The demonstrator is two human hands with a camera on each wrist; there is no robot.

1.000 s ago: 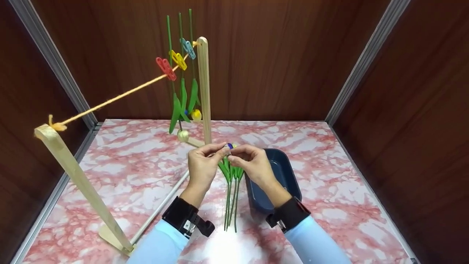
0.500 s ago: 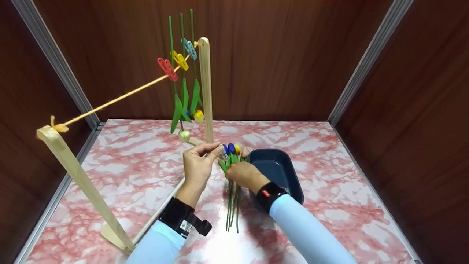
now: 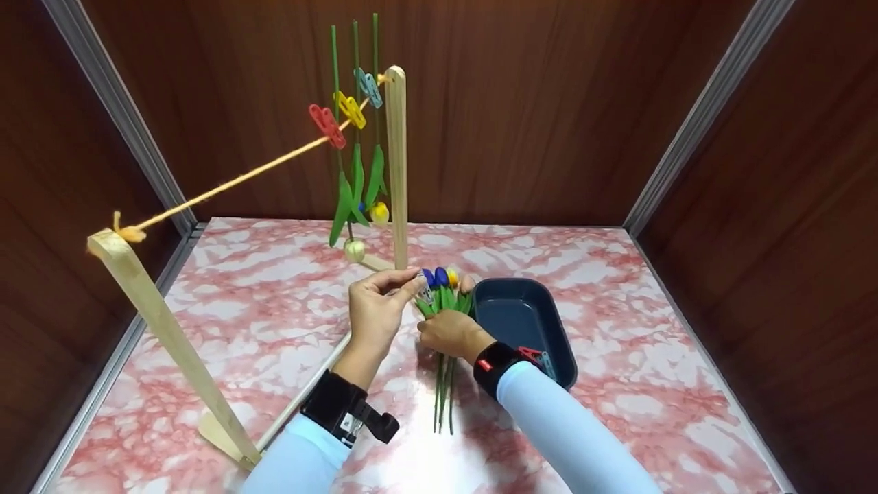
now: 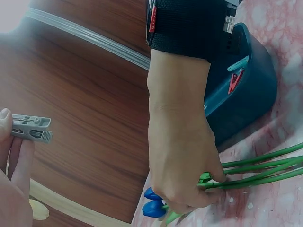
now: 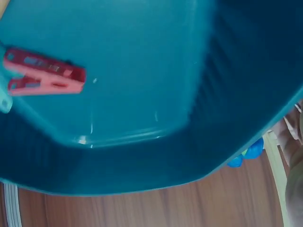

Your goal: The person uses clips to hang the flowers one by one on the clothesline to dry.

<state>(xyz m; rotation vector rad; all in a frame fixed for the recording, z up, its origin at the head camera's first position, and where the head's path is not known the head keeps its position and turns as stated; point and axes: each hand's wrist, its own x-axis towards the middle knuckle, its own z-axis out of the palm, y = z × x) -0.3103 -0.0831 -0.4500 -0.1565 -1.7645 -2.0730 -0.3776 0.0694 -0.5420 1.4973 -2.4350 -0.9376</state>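
Note:
My left hand [image 3: 376, 302] pinches a grey clothespin [image 4: 32, 126] between thumb and fingers, just left of the blooms. On the marbled tabletop lies a bunch of artificial tulips [image 3: 441, 277] with blue, yellow and pinkish blooms. My right hand [image 3: 451, 332] reaches across them, its fingers curled round tulip stems below the blooms. How many stems it grips is hidden. Three tulips hang upside down from the cord [image 3: 264, 167], held by a red clothespin [image 3: 327, 126], a yellow clothespin [image 3: 350, 110] and a blue clothespin [image 3: 369, 88].
A dark blue tray [image 3: 566, 343] stands right of the bunch, under my right forearm. Inside it lie a red clothespin [image 5: 47, 73] and a light blue one. Wooden posts [image 3: 396, 165] carry the cord at left. Brown wood-grain walls enclose the table.
The right hand has left the left hand's fingertips and moved down onto the tulip stems. The clothespin stays in the left hand. The whole head view has shifted slightly.

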